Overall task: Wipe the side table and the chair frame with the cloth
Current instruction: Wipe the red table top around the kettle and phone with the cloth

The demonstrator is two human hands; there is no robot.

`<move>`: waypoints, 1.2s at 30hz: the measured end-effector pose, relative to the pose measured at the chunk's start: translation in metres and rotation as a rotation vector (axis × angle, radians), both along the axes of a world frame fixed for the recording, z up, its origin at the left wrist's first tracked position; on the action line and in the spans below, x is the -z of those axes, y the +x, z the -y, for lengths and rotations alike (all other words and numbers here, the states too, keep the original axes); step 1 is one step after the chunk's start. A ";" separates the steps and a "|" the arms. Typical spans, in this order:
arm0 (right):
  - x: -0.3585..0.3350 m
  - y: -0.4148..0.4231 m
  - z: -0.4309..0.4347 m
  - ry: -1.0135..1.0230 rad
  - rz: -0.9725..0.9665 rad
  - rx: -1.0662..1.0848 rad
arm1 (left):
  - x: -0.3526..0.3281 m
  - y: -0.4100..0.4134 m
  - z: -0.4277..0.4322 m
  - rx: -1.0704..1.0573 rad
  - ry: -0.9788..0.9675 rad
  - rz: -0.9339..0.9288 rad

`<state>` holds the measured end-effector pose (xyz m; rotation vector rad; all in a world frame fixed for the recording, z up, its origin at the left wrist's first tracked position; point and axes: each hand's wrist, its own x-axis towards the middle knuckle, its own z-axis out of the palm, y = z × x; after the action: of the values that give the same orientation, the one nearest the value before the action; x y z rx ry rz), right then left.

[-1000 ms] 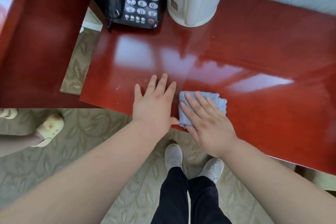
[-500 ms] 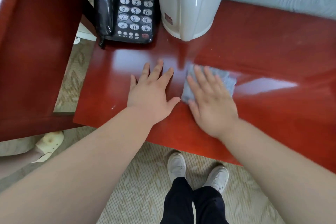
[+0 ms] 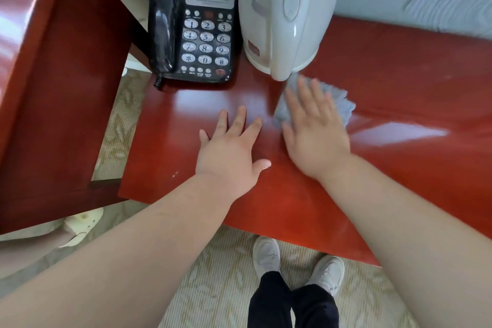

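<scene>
From the head camera, the right hand [image 3: 314, 130] is smeared with motion blur, so its fingertips are hard to make out; it lies flat, fingers spread, pressing down on the pale blue terry cloth [image 3: 339, 100], most of which is hidden beneath the palm. The cloth's far edge sits just at the base of the white plastic electric kettle [image 3: 282, 13], whose top is cut off by the frame. The left hand [image 3: 230, 146] rests open and flat, palm down, on the glossy red lacquered wooden side table [image 3: 399, 82], holding nothing, just beside the right hand. A black corded desk telephone with grey round keys [image 3: 194, 26] stands at the table's far left corner, touching the kettle's side. A dark red polished chair frame [image 3: 53, 88] stands left, partly cropped. Below, grey shoes [image 3: 266, 255] stand on a beige woven patterned carpet [image 3: 213, 287].
</scene>
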<state>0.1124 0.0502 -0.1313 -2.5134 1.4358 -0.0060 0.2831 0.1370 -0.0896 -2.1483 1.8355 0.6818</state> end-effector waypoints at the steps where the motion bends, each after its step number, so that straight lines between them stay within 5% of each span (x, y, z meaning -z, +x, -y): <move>1: -0.002 -0.007 -0.017 -0.010 0.003 -0.092 | -0.001 0.000 0.001 -0.005 0.005 -0.003; 6: -0.001 -0.028 -0.031 0.002 -0.019 -0.246 | -0.004 -0.002 0.005 -0.048 0.030 -0.035; 13: 0.009 0.016 0.014 0.028 -0.027 0.127 | 0.000 -0.002 0.003 -0.079 0.022 -0.045; 18: 0.001 -0.012 -0.050 0.007 0.059 -0.222 | -0.002 -0.005 0.002 -0.126 -0.003 -0.077; 30: 0.006 0.018 0.027 0.035 0.032 -0.351 | -0.004 -0.006 0.000 -0.171 -0.012 -0.098; 36: 0.000 0.000 -0.024 0.011 0.063 -0.368 | -0.003 -0.002 -0.002 -0.211 -0.040 -0.140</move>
<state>0.1122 0.0740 -0.1318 -2.7021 0.9296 -0.0109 0.2806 0.1387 -0.0870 -2.4001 1.7147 0.8678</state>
